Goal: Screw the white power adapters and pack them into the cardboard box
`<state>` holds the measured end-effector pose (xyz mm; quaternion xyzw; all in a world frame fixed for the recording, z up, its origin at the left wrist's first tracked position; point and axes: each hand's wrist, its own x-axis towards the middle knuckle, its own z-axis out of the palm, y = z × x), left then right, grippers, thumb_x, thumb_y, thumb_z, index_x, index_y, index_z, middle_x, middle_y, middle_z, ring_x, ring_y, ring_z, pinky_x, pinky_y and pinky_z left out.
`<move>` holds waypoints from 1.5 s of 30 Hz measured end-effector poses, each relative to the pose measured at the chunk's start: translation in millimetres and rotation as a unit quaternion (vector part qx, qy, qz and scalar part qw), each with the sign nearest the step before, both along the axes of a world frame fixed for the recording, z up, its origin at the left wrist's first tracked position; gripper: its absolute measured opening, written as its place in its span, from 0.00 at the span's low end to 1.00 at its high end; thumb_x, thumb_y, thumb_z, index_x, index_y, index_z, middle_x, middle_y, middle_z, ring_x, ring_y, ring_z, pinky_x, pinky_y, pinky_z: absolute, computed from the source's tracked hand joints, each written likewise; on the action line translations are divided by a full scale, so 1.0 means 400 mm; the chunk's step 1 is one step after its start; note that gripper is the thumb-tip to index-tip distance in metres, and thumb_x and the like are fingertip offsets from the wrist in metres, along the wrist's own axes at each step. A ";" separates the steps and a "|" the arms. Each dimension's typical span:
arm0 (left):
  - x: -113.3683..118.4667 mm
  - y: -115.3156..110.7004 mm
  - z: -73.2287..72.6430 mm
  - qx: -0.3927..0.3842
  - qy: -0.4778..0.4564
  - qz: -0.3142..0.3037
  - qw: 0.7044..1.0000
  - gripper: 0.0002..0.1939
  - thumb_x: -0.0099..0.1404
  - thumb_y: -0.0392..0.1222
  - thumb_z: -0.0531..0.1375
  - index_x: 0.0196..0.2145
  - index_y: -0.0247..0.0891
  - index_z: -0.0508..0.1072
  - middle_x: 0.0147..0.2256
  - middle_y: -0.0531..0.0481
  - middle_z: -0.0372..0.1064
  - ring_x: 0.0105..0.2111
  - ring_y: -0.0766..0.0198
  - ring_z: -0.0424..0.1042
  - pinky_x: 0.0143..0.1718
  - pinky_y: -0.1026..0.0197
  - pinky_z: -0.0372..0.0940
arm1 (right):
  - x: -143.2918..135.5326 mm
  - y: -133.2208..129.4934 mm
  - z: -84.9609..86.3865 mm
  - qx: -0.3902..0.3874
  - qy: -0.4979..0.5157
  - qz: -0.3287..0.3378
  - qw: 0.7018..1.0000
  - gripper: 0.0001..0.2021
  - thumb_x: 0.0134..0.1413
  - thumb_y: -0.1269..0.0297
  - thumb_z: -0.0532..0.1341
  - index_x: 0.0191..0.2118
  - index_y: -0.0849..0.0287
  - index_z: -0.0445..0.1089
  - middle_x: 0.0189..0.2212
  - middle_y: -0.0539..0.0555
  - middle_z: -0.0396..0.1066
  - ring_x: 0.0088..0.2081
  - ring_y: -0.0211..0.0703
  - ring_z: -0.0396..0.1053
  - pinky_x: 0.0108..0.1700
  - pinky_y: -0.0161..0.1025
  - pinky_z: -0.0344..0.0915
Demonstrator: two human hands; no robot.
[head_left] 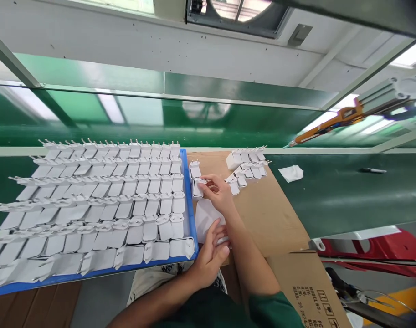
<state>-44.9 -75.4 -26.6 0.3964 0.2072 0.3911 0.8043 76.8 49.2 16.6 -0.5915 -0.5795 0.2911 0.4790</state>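
Observation:
My right hand [218,195] reaches over the cardboard beside the tray, with thumb and fingers closed on the top of a white plug charger [197,188]. That charger stands on the cardboard, next to another white charger just behind it. Nearer my body, my left hand [210,256] is curled around a white rounded piece [223,240] that looks like a charger, mostly hidden by the fingers. Between the hands and the tray lies a white sheet or cloth [205,216]. To the left, a blue-rimmed tray [191,217] holds rows of white two-pin chargers [125,187].
More chargers [247,165] stand in two groups at the back of the cardboard sheet [262,218]. On the green bench to the right lie a crumpled white cloth [291,173] and a dark pen [372,171]. An orange-tipped tool [326,126] hangs at upper right.

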 end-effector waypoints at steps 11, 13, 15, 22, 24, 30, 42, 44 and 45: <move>-0.017 -0.006 0.014 -0.006 0.018 -0.033 0.999 0.33 0.72 0.49 0.55 0.69 0.48 0.46 0.65 0.38 0.52 0.65 0.49 0.54 0.66 0.44 0.53 | -0.003 -0.008 0.012 0.007 0.009 0.005 1.000 0.11 0.58 0.54 0.63 0.43 0.54 0.75 0.40 0.53 0.72 0.36 0.38 0.71 0.35 0.35 0.71; -0.019 -0.007 0.013 -0.003 0.019 -0.034 0.999 0.33 0.73 0.49 0.55 0.69 0.49 0.45 0.65 0.38 0.51 0.66 0.50 0.53 0.66 0.43 0.52 | -0.004 -0.007 0.012 0.003 0.018 -0.003 1.000 0.11 0.58 0.54 0.64 0.42 0.54 0.75 0.38 0.52 0.72 0.35 0.37 0.71 0.34 0.35 0.70; -0.019 -0.008 0.014 -0.003 0.017 -0.033 0.999 0.32 0.73 0.48 0.55 0.69 0.49 0.45 0.65 0.39 0.51 0.66 0.50 0.53 0.66 0.43 0.52 | -0.006 -0.006 0.011 -0.001 0.023 -0.012 1.000 0.11 0.57 0.54 0.64 0.41 0.54 0.76 0.37 0.52 0.72 0.33 0.36 0.70 0.34 0.35 0.70; -0.020 -0.007 0.021 0.003 0.012 -0.033 0.999 0.31 0.73 0.46 0.55 0.68 0.50 0.45 0.64 0.40 0.52 0.65 0.52 0.55 0.65 0.44 0.53 | -0.003 -0.010 0.026 0.002 0.021 0.002 1.000 0.09 0.55 0.56 0.66 0.38 0.55 0.76 0.38 0.51 0.73 0.35 0.37 0.70 0.33 0.35 0.70; -0.020 -0.006 0.020 0.004 0.013 -0.037 0.999 0.32 0.73 0.47 0.55 0.68 0.50 0.45 0.64 0.40 0.52 0.65 0.52 0.55 0.65 0.44 0.53 | 0.000 -0.013 0.034 0.004 0.010 0.026 1.000 0.08 0.56 0.58 0.65 0.39 0.55 0.75 0.40 0.53 0.73 0.39 0.39 0.70 0.32 0.34 0.71; -0.013 -0.006 0.011 0.011 0.010 -0.028 1.000 0.32 0.73 0.47 0.55 0.68 0.52 0.46 0.63 0.41 0.53 0.64 0.52 0.56 0.65 0.45 0.54 | 0.002 -0.016 0.035 0.001 0.009 0.041 0.999 0.12 0.57 0.56 0.64 0.44 0.54 0.75 0.42 0.53 0.71 0.41 0.40 0.69 0.34 0.34 0.71; 0.004 0.002 -0.012 0.058 -0.003 0.002 0.998 0.32 0.73 0.48 0.56 0.68 0.49 0.47 0.64 0.38 0.52 0.62 0.51 0.59 0.63 0.42 0.56 | -0.012 0.129 0.097 -0.097 -0.017 0.013 0.995 0.25 0.48 0.61 0.63 0.55 0.54 0.66 0.60 0.56 0.65 0.57 0.48 0.64 0.54 0.44 0.65; 0.005 0.003 -0.015 0.063 0.001 0.008 0.998 0.32 0.72 0.49 0.56 0.68 0.47 0.46 0.63 0.37 0.52 0.62 0.51 0.59 0.63 0.42 0.56 | -0.009 0.170 0.100 -0.124 -0.039 0.053 0.990 0.19 0.48 0.62 0.62 0.48 0.57 0.71 0.52 0.56 0.72 0.51 0.48 0.68 0.52 0.44 0.64; 0.005 0.003 -0.016 0.064 0.003 0.009 0.998 0.33 0.72 0.49 0.56 0.68 0.47 0.46 0.63 0.36 0.52 0.62 0.51 0.59 0.63 0.42 0.56 | -0.005 0.186 0.099 -0.134 -0.040 0.066 0.988 0.16 0.49 0.60 0.61 0.44 0.59 0.73 0.46 0.55 0.74 0.47 0.47 0.69 0.50 0.43 0.65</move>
